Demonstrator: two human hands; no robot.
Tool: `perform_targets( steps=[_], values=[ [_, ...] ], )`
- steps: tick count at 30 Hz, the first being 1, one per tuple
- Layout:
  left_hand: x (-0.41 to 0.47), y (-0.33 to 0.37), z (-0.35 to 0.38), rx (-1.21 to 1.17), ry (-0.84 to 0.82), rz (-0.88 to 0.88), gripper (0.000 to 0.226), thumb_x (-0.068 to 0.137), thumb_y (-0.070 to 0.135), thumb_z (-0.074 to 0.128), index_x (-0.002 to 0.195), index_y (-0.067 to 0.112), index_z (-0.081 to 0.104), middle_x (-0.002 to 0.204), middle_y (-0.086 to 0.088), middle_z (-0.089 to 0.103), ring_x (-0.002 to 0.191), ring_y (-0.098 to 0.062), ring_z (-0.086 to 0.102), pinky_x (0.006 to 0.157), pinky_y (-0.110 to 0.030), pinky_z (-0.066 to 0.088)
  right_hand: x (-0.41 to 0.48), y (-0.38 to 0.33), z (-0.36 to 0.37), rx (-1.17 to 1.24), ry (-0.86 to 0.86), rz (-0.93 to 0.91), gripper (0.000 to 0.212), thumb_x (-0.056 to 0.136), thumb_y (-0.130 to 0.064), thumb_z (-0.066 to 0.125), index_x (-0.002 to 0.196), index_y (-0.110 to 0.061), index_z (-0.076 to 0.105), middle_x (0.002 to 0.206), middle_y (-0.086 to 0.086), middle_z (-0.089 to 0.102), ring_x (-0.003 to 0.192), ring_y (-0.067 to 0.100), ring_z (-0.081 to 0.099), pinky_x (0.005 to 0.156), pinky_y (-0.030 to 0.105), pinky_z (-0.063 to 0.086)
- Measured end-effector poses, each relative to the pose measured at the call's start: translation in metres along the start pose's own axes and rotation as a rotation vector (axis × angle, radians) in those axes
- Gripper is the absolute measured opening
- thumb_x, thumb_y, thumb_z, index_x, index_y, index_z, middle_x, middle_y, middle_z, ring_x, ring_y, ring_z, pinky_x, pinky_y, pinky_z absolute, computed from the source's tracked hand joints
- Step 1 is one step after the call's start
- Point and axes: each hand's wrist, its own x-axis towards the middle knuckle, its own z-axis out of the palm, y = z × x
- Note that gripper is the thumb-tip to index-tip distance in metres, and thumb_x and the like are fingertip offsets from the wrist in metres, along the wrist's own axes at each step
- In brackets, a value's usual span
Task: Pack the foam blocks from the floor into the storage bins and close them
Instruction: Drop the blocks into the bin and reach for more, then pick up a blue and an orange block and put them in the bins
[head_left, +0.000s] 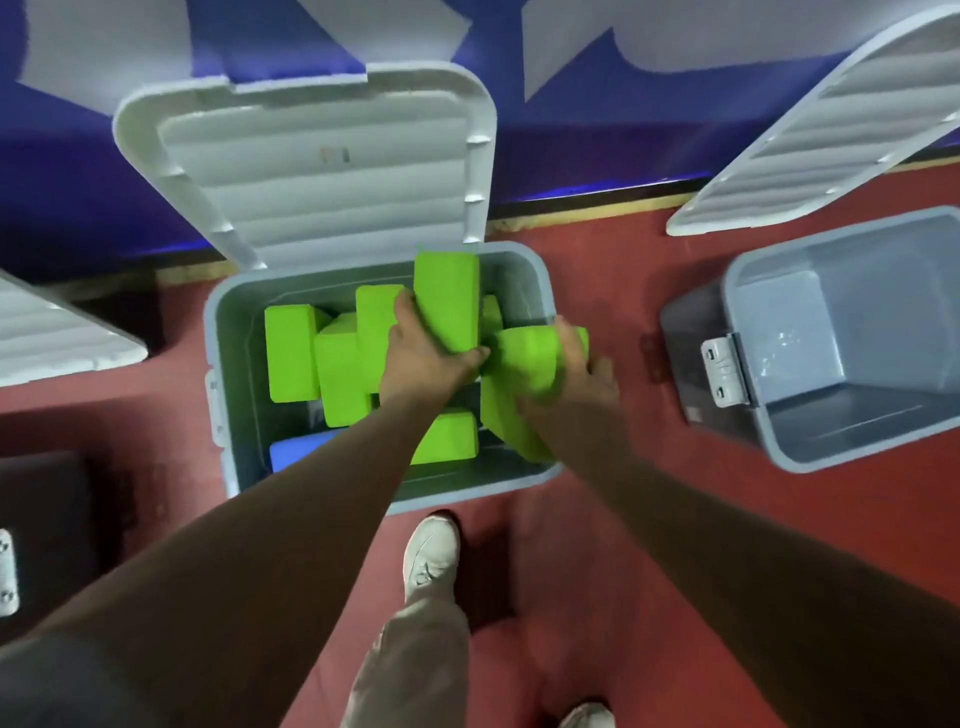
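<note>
Red floor (675, 291) underfoot; a pale shoe (431, 551) and a beige trouser leg (415, 665) stand just short of the centre bin (215, 322). Both bare arms reach forward over the bin's near wall. Left hand (431, 358): grip clasped on an upright green foam block (447, 296), fingers wrapped over its left side, thumb across its lower end; the block rises above the bin's rim. Right hand (576, 374): grip clasped over a second green block (524, 358), fingers curled across its top. That block lies tilted by the bin's right wall, touching the left-hand block. Inside the bin, more green blocks (337, 364) sit jumbled at left and centre. One blue block (296, 449) lies in the near-left corner, partly under the left forearm. The bin's white ribbed lid (332, 171) is swung open and leans back against the blue-and-white wall (78, 208). To the right, well apart, a second grey bin (831, 338) stands open, with a latch (724, 371) on its left side and its own lid (831, 130) tilted back. At far left, part of another white lid (62, 338) shows.
</note>
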Motion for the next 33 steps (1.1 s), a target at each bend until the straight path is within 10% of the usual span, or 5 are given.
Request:
perform_targets(
  steps=[4, 8, 15, 19, 33],
  values=[
    [0.023, -0.043, 0.023, -0.057, -0.176, 0.0, 0.099, 0.076, 0.043, 0.078, 0.146, 0.058, 0.009, 0.128, -0.011, 0.051, 0.101, -0.024, 0.06, 0.089, -0.039, 0.055, 0.01, 0.019, 0.039, 0.153, -0.174, -0.014, 0.081, 0.078, -0.056, 0.06, 0.149, -0.025, 0.038, 0.119, 0.026, 0.049, 0.099, 0.037, 0.054, 0.087, 0.037, 0.045],
    [0.024, -0.077, 0.034, 0.053, -0.357, -0.066, 0.047, 0.093, 0.026, 0.062, 0.135, 0.043, 0.045, 0.12, -0.01, 0.058, 0.062, -0.014, 0.053, 0.046, -0.02, 0.044, 0.004, 0.044, 0.067, 0.148, -0.402, 0.01, 0.05, 0.083, -0.027, 0.066, 0.127, -0.006, 0.055, 0.105, 0.018, 0.062, 0.094, 0.035, 0.06, 0.093, 0.033, 0.043],
    [-0.003, -0.045, -0.006, 0.158, -0.211, -0.097, 0.043, 0.093, 0.037, 0.058, 0.128, 0.013, 0.052, 0.114, -0.016, 0.064, 0.091, -0.031, 0.066, 0.081, -0.041, 0.056, -0.005, 0.052, 0.005, 0.084, -0.197, 0.094, 0.031, 0.093, -0.03, 0.055, 0.117, -0.012, 0.052, 0.107, 0.017, 0.06, 0.096, 0.034, 0.061, 0.078, 0.038, 0.05],
    [-0.036, 0.041, -0.043, 0.14, -0.159, 0.062, 0.03, 0.095, 0.029, 0.057, 0.118, 0.011, 0.056, 0.085, -0.01, 0.066, 0.065, -0.022, 0.058, 0.058, -0.027, 0.042, -0.008, 0.042, -0.089, 0.181, -0.215, 0.254, 0.059, 0.09, -0.04, 0.061, 0.134, -0.006, 0.046, 0.132, 0.023, 0.052, 0.122, 0.037, 0.052, 0.101, 0.039, 0.041],
    [-0.427, 0.302, -0.057, 0.243, -0.208, 0.818, 0.028, 0.089, 0.038, 0.057, 0.106, 0.017, 0.056, 0.092, 0.003, 0.064, 0.083, -0.015, 0.06, 0.07, -0.031, 0.041, -0.342, 0.143, -0.421, 0.165, 0.282, 0.335, 0.069, 0.087, -0.058, 0.054, 0.14, -0.015, 0.042, 0.14, 0.011, 0.045, 0.127, 0.033, 0.047, 0.105, 0.048, 0.04]
  ],
)
